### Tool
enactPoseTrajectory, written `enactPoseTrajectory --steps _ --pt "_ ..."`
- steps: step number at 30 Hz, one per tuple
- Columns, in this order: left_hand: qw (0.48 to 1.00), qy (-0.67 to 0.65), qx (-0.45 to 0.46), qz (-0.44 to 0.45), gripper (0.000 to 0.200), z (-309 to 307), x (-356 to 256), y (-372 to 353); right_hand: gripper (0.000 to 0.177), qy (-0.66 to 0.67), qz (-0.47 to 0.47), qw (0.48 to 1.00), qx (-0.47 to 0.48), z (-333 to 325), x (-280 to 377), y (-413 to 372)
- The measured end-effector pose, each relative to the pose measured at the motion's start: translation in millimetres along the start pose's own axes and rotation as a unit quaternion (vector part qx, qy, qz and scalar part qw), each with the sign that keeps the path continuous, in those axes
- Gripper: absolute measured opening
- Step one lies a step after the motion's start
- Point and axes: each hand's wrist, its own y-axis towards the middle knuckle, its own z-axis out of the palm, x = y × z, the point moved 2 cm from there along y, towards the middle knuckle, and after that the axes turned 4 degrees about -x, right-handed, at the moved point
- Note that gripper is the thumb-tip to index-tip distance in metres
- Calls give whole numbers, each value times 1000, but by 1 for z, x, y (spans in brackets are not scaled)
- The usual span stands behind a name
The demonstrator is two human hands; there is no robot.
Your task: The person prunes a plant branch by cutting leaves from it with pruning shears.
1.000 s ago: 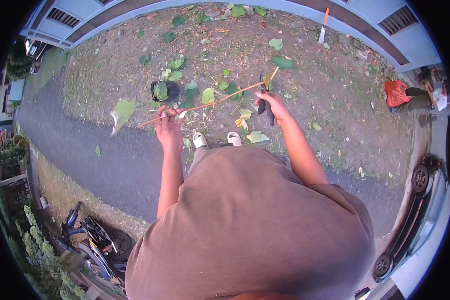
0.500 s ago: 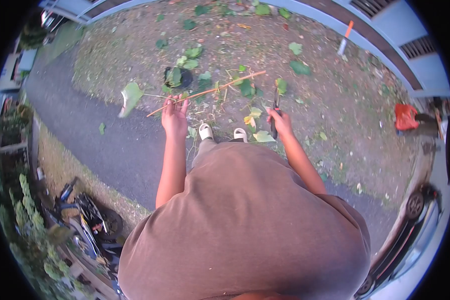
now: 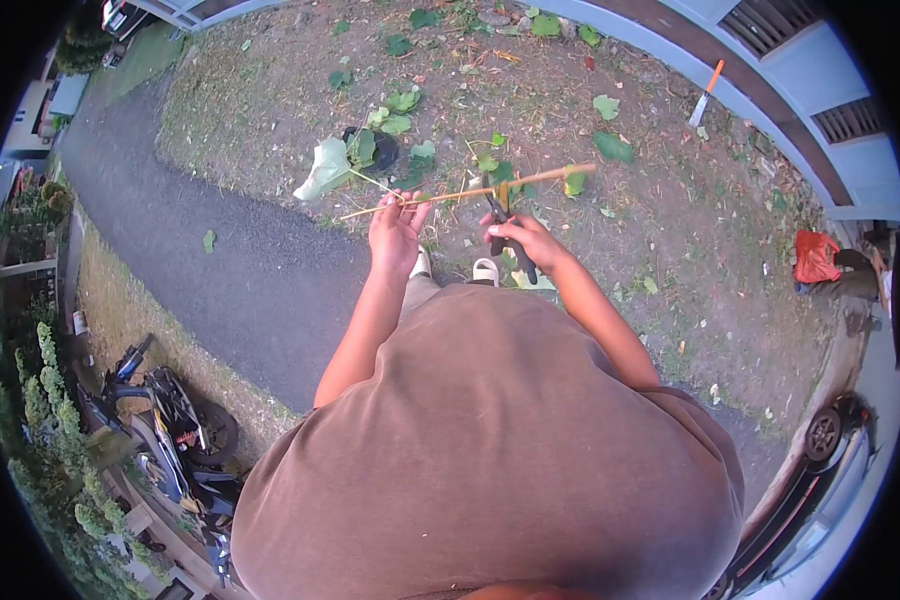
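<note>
My left hand [image 3: 394, 240] pinches a long, thin brown stem [image 3: 545, 177] that slants up to the right in front of me. A large pale green leaf [image 3: 326, 172] hangs from its stalk on the left of that hand. Pruning shears [image 3: 521, 256] with dark handles are gripped in my right hand [image 3: 538, 243]. Their blades point away from me and overlap the middle of the stem, close to small green shoots. Beyond my left hand, a black pot [image 3: 385, 152] on the ground is partly covered by leaves.
Cut leaves [image 3: 612, 147] lie scattered over the dirt ground. A blade with an orange handle [image 3: 708, 92] is near the wall. To the right are a red bag [image 3: 816, 257] and a parked car [image 3: 820, 440]; a motorcycle [image 3: 175, 435] stands at lower left beside the paved path [image 3: 260, 290].
My right hand has brought the shears leftward and up to the stem. My left hand has shifted right with the stem, and the hanging leaf has turned.
</note>
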Motion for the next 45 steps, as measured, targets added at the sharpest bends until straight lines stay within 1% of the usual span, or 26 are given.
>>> enactPoseTrajectory --steps 2,4,5,6,8,10,12,14,18,19,20,21,22,24,26,28,29,32,33,34,36,38,40,41,42,45 --pt "1000 15 2 1 16 3 -2 -2 33 23 -19 1000 7 3 9 2" --pt "999 34 8 19 15 8 -4 -3 30 6 -45 999 -22 3 12 4" --pt "999 33 6 20 15 10 -6 -5 32 -60 -11 997 -56 3 21 -1" --pt "998 44 13 32 15 13 -8 -5 32 -61 -10 997 -54 1 15 0" --pt "997 54 17 45 15 16 -8 -4 32 -93 -7 990 -104 -5 -2 3" --pt "996 65 57 13 15 16 -5 -1 31 -75 13 990 -117 -6 -14 1" --pt "998 46 27 20 14 9 -5 4 31 -56 35 989 -133 -3 -26 -5" --pt "999 27 4 25 14 -1 -7 18 28 -100 -1 980 -171 1 -31 -8" --pt "995 49 -66 50 15 -10 -36 26 44 -142 2 976 -163 -20 -72 -4" --pt "992 96 -52 57 17 -6 -41 24 53 -237 5 958 -161 -23 -70 -7" --pt "987 142 -38 61 19 -4 -42 22 53 -241 6 958 -153 -18 -63 -12" --pt "978 192 -38 77 24 -2 -42 20 54 -322 -9 933 -159 -15 -53 -18" --pt "978 188 -42 78 24 0 -42 18 54 -401 -25 901 -165 -13 -39 -23" --pt "935 340 34 95 26 10 -43 16 55 -423 -17 892 -160 -13 -18 -26" --pt "921 373 54 101 28 15 -36 12 56 -442 -6 883 -159 -12 -2 -28" --pt "884 447 112 75 28 17 -22 8 53 -463 -34 874 -142 -12 11 -27" --pt "870 477 104 72 30 23 -17 -3 53 -474 -69 867 -138 -10 11 -26" --pt "867 477 141 10 30 28 10 -24 52 -441 -101 883 -122 5 18 -26" --pt "871 464 159 -44 33 30 13 -30 53 -446 -73 885 -117 8 20 -23" --pt "868 465 170 -39 33 31 16 -31 53 -448 -41 886 -112 11 19 -21" --pt "919 347 143 -120 36 20 27 -37 53 -447 -45 885 -124 12 19 -22" --pt "901 378 146 -154 37 10 27 -45 53 -426 -33 892 -146 12 11 -22" --pt "894 338 175 -237 35 -11 39 -47 53 -420 -28 895 -149 10 4 -22" --pt "870 354 222 -260 32 -18 39 -52 52 -423 -35 893 -150 8 2 -23" --pt "868 356 221 -267 32 -25 41 -56 51 -426 -39 891 -151 7 -1 -26" --pt "862 407 210 -219 32 -21 35 -65 48 -439 -22 888 -135 12 3 -34"
